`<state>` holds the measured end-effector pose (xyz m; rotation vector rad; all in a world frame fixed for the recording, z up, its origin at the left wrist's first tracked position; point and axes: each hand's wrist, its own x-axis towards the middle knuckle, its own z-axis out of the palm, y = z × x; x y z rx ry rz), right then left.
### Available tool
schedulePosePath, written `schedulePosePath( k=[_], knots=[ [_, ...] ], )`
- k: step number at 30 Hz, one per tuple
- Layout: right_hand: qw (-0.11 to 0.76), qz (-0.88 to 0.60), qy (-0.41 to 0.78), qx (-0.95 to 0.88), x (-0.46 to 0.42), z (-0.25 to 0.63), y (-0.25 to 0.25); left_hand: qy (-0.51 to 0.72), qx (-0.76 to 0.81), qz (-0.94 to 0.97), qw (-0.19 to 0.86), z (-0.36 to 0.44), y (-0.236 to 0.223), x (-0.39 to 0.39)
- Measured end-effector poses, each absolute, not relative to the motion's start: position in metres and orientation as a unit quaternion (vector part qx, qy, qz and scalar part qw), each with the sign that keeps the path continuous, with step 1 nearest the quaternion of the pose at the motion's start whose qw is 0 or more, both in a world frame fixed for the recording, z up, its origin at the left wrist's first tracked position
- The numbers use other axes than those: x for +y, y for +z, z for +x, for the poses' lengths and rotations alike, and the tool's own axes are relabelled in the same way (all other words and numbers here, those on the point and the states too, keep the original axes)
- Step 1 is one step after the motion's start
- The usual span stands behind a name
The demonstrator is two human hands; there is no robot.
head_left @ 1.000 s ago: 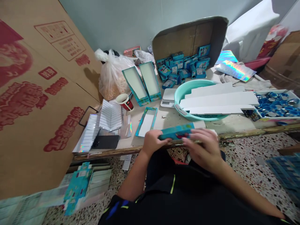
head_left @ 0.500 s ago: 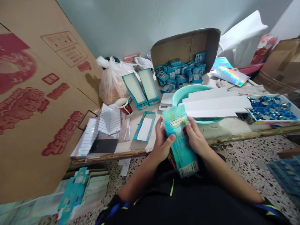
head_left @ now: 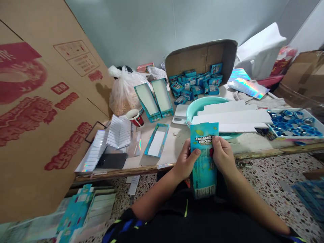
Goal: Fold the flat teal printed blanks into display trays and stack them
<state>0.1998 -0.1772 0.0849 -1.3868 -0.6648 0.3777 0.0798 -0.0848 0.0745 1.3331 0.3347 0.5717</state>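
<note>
The left hand [head_left: 186, 160] and right hand [head_left: 222, 156] both grasp the teal candy carton [head_left: 204, 177] by its long sides, its long axis running near to far above the tabletop [head_left: 141, 158] edge.

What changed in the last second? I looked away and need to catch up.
The teal Caramelo Macizo carton swung from lying flat across the hands to standing nearly upright, its printed face toward the person. The left hand and right hand kept hold of it. The teal basin and white card strips stayed put.
</note>
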Motion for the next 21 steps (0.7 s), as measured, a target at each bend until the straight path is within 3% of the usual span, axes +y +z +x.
schedulePosePath(
  k=[3,7,10,12,16,21],
  knots=[
    [0.680,-0.615,0.154,-0.368,-0.175,0.198,0.091,0.280,0.176,0.596,0.731,0.080,0.085,-0.088],
    [0.681,-0.596,0.025,-0.425,-0.165,0.187,0.102,0.324,0.204,0.605,0.698,0.069,0.109,-0.083],
    [0.733,-0.493,-0.125,-0.452,-0.151,0.174,0.109,0.424,0.198,0.662,0.585,0.055,0.105,-0.071],
    [0.748,-0.411,-0.154,-0.497,-0.142,0.167,0.109,0.496,0.204,0.681,0.498,0.049,0.088,-0.060],
    [0.738,-0.419,-0.017,-0.529,-0.135,0.160,0.082,0.549,0.249,0.679,0.419,0.047,0.042,-0.045],
    [0.672,-0.532,0.155,-0.490,-0.153,0.160,0.020,0.497,0.250,0.686,0.468,0.041,0.003,-0.058]
  ],
)
